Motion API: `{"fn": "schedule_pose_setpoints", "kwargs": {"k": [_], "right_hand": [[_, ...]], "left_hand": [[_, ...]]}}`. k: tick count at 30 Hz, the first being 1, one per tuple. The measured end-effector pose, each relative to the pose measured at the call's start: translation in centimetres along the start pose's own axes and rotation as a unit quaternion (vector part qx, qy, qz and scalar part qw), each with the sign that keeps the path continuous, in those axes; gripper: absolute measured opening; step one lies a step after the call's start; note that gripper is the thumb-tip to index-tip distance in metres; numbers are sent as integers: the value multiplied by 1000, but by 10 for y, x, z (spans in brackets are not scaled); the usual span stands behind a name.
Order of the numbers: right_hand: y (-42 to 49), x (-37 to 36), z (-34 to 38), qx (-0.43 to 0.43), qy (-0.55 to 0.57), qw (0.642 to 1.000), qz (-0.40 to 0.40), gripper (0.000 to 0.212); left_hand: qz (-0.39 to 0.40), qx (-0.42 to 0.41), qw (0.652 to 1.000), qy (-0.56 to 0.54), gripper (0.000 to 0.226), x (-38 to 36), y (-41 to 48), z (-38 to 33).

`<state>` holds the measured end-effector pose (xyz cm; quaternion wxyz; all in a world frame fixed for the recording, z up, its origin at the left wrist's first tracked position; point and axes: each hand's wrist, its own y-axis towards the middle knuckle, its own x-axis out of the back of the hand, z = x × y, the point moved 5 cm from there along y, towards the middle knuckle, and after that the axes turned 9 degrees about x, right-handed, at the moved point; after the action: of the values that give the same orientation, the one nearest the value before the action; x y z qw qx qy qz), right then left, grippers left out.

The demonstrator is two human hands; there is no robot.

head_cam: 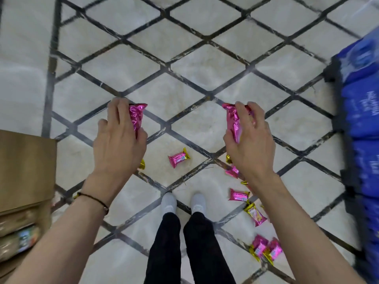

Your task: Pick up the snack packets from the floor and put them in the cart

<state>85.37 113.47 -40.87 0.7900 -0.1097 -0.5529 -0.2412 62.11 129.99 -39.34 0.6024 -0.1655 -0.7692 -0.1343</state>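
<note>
A: What's underfoot?
B: A pale marble floor [184,58] crossed by dark diagonal lines, seen from above. White shoes [169,201] and black trousers [164,242] show at the bottom.
A: And the hands?
B: Both hang over the floor, backs to the camera. The left hand [119,144] has its fingers curled round a pink packet [136,115], held upright. The right hand [252,144] grips a second packet [232,121] the same way, with crinkled foil showing past the fingers.
A: Any on the floor?
B: Yes. A lone packet [178,159] lies between the two hands, a little below them. Loose packets [239,195], pink with gold ends, are scattered below the right hand and along that forearm, and some are partly hidden by the wrist. A gold end [142,163] peeks out under the left hand too.
A: Where's the cart?
B: Off to the right of the right hand, at the edge — a dark cart [336,66] stacked with blue packs [361,111], blurred. It's well apart from both held packets.
A: And the other side?
B: A brown box [24,167] sits just left of the left forearm, and there's a dark band [92,196] on that wrist.
</note>
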Motion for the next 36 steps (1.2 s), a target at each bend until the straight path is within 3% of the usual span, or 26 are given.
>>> {"fn": "schedule_pose_setpoints", "kwargs": {"k": [11,21,29,36], "right_hand": [[-23,215,47,-40,-16,996,-80,65],[-94,337,54,-100,-73,979,-163,65],[-212,386,91,-221,-136,936,-239,65],[-374,408,115,-378,-169,864,-287,63]], "left_hand": [[-47,-32,998,-11,59,202,-35,-93],[-60,-93,991,-76,65,284,-61,-132],[-37,-270,954,-128,64,315,-110,-187],[40,-389,903,-180,62,306,-198,-242]]}}
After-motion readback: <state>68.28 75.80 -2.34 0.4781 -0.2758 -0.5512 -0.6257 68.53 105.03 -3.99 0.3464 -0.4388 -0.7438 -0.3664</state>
